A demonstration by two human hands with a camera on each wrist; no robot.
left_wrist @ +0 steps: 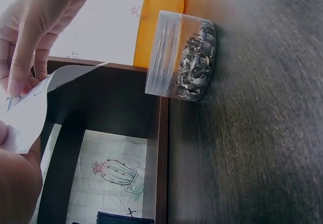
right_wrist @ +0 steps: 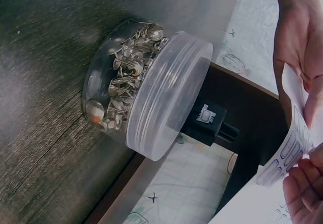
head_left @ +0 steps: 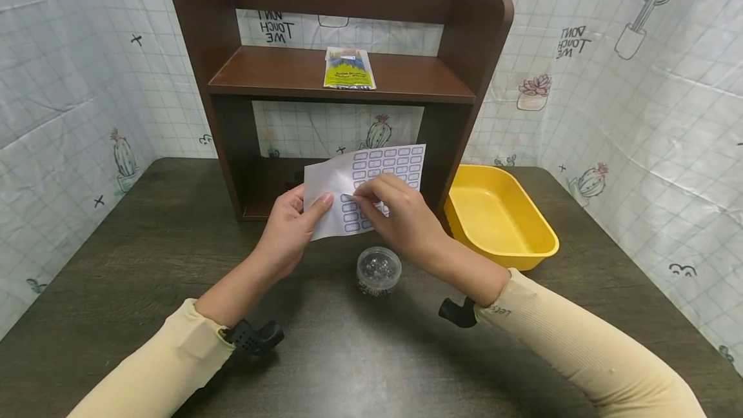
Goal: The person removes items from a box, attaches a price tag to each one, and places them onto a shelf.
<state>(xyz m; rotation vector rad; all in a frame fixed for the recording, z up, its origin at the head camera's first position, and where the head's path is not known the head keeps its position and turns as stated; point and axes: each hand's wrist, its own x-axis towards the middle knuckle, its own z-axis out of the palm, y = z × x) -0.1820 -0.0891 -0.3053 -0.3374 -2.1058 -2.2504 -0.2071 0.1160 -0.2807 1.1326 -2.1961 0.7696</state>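
Observation:
A white sheet of sticker labels [head_left: 331,176], printed with rows of small blue-outlined rectangles, is held up above the table. My left hand [head_left: 287,228] grips its left side, thumb on the front over a blank part. At the middle of the sheet, my right hand [head_left: 400,215] pinches a sticker label at the edge of the printed rows, thumb and index fingertips together. The label itself is mostly hidden by the fingers. Below the hands stands a clear round jar [head_left: 378,269] with its lid on; in the right wrist view, metal thumbtacks [right_wrist: 126,70] show inside it.
A dark brown two-tier shelf [head_left: 342,76] stands behind the sheet, with a yellow and blue packet [head_left: 349,69] on its upper board. A black box [right_wrist: 204,125] sits in its lower part. To the right is a yellow tray [head_left: 499,211].

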